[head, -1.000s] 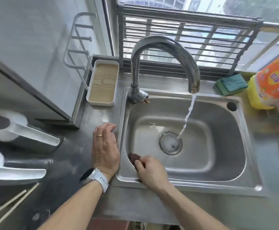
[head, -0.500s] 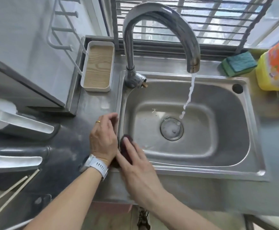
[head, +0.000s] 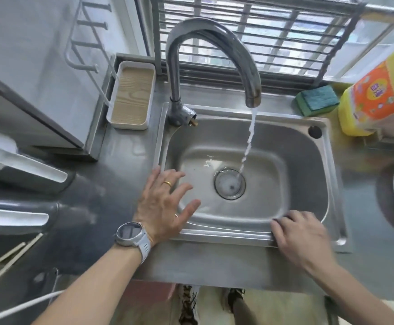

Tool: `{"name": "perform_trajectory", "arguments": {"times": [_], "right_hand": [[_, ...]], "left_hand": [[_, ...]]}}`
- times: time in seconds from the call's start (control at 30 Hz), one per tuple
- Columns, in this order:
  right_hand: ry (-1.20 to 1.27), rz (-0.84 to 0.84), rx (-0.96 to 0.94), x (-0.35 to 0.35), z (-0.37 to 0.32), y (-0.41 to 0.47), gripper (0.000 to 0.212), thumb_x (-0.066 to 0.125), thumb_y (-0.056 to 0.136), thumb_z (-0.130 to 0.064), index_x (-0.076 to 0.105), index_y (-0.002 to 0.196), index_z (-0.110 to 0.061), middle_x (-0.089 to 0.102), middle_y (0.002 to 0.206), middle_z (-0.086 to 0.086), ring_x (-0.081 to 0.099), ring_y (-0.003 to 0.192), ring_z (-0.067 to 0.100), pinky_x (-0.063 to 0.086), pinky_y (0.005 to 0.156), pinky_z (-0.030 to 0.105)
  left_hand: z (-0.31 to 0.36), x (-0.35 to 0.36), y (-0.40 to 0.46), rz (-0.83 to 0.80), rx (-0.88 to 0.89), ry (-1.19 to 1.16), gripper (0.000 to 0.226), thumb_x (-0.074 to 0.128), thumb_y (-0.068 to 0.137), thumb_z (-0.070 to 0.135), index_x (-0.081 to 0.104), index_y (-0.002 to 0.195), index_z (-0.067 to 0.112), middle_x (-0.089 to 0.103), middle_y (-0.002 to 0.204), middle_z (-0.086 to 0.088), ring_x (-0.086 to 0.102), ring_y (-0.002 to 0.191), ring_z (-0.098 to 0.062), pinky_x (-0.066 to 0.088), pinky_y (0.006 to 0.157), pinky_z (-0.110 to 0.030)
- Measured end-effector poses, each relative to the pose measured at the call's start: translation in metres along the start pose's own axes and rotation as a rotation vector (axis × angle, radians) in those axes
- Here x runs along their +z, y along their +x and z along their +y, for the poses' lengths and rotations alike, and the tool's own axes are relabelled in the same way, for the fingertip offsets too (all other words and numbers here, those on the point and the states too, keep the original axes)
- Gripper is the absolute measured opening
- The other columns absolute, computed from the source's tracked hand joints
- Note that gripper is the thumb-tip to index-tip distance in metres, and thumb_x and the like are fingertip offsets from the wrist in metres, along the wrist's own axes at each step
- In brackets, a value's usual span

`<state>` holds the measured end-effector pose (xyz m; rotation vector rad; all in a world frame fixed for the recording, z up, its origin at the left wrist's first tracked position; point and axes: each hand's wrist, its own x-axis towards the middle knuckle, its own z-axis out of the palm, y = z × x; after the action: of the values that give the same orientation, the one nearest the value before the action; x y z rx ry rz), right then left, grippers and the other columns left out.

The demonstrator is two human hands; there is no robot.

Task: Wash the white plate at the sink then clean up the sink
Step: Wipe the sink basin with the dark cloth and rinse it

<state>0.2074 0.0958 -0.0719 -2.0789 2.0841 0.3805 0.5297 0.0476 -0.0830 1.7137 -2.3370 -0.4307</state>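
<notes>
Left hand lies flat with fingers spread, grasping nothing, on the sink at its left rim. Right hand presses the front rim; its grasp cannot be told. Tap running into the drain.

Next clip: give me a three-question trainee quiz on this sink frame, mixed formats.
1. True or false: water is running from the curved chrome tap into the stainless steel sink.
2. Where is the right hand? A) on the tap B) at the sink's front rim C) on the green sponge
3. Fill in: the left hand, fingers spread, wears a gold ____.

Key: 1 true; 2 B; 3 ring.
</notes>
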Motion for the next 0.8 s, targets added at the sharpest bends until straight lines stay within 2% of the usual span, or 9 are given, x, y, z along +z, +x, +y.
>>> {"name": "perform_trajectory", "arguments": {"times": [0.1,0.2,0.27,0.33,0.4,0.5,0.63,0.73,0.8], "right_hand": [[0.219,0.036,-0.270,0.011,-0.117,0.004,0.044,0.029,0.099,-0.041,0.070,0.108,-0.030,0.068,0.104,-0.002,0.057,0.096,0.027,0.044,0.086,0.040],[0.393,0.045,-0.481,0.004,-0.177,0.012,0.035,0.045,0.091,-0.027,0.069,0.115,-0.018,0.070,0.108,0.004,0.054,0.099,0.026,0.044,0.084,0.038],[0.404,0.043,-0.463,0.003,-0.134,0.009,0.033,0.042,0.096,-0.033,0.071,0.107,-0.023,0.070,0.103,0.000,0.054,0.095,0.023,0.044,0.085,0.035],[0.247,0.012,-0.380,0.008,-0.051,0.000,0.036,0.038,0.097,-0.038,0.072,0.094,-0.026,0.068,0.096,-0.004,0.056,0.089,0.023,0.047,0.085,0.037],[0.108,0.079,-0.333,-0.003,0.035,0.004,0.032,0.045,0.094,-0.034,0.070,0.076,-0.023,0.067,0.084,-0.003,0.056,0.082,0.023,0.051,0.079,0.039],[-0.132,0.102,-0.557,-0.021,0.117,0.044,0.024,0.058,0.092,-0.028,0.073,0.074,-0.019,0.069,0.096,0.001,0.060,0.100,0.026,0.050,0.093,0.036],[-0.453,0.152,-0.859,-0.038,0.137,0.159,0.029,0.052,0.094,-0.030,0.075,0.082,-0.017,0.065,0.111,0.006,0.057,0.119,0.035,0.042,0.107,0.042],[-0.617,0.188,-0.962,-0.061,0.103,0.229,0.035,0.046,0.082,-0.025,0.077,0.067,-0.019,0.072,0.106,0.006,0.068,0.105,0.034,0.046,0.100,0.039],[-0.568,0.162,-0.948,-0.055,0.101,0.223,0.036,0.045,0.081,-0.027,0.076,0.063,-0.020,0.074,0.098,0.005,0.071,0.094,0.033,0.053,0.090,0.037]], "left_hand": [[0.007,0.008,0.001,0.049,0.011,-0.034,0.048,0.043,0.098,0.053,0.075,0.108,0.019,0.067,0.126,-0.008,0.061,0.121,-0.031,0.029,0.120,-0.056],[0.007,0.017,0.005,0.057,0.016,-0.012,0.051,0.037,0.100,0.051,0.075,0.107,0.018,0.069,0.123,-0.008,0.063,0.117,-0.032,0.034,0.117,-0.055],[0.007,0.024,0.007,0.028,0.009,0.049,0.048,0.039,0.097,0.049,0.076,0.102,0.019,0.072,0.116,-0.007,0.067,0.112,-0.030,0.036,0.114,-0.056],[0.010,0.029,0.008,-0.017,0.013,0.124,0.046,0.041,0.094,0.050,0.077,0.089,0.022,0.074,0.102,-0.004,0.070,0.099,-0.028,0.040,0.111,-0.053],[0.012,0.034,0.007,-0.042,0.009,0.142,0.049,0.040,0.093,0.053,0.075,0.077,0.023,0.072,0.089,-0.001,0.069,0.087,-0.029,0.046,0.102,-0.048],[0.010,0.035,0.009,-0.049,-0.022,0.135,0.055,0.038,0.094,0.058,0.072,0.068,0.024,0.067,0.078,0.005,0.064,0.078,-0.028,0.049,0.088,-0.045],[0.011,0.035,0.009,-0.012,-0.037,0.169,0.052,0.043,0.091,0.060,0.070,0.063,0.026,0.064,0.071,0.009,0.061,0.074,-0.023,0.047,0.087,-0.038],[0.011,0.036,0.009,-0.015,-0.022,0.217,0.053,0.043,0.091,0.063,0.072,0.066,0.027,0.065,0.070,0.009,0.060,0.074,-0.019,0.041,0.089,-0.034],[0.008,0.036,0.009,-0.026,-0.021,0.216,0.053,0.044,0.091,0.063,0.072,0.066,0.027,0.065,0.069,0.008,0.061,0.073,-0.019,0.037,0.090,-0.033]]}}
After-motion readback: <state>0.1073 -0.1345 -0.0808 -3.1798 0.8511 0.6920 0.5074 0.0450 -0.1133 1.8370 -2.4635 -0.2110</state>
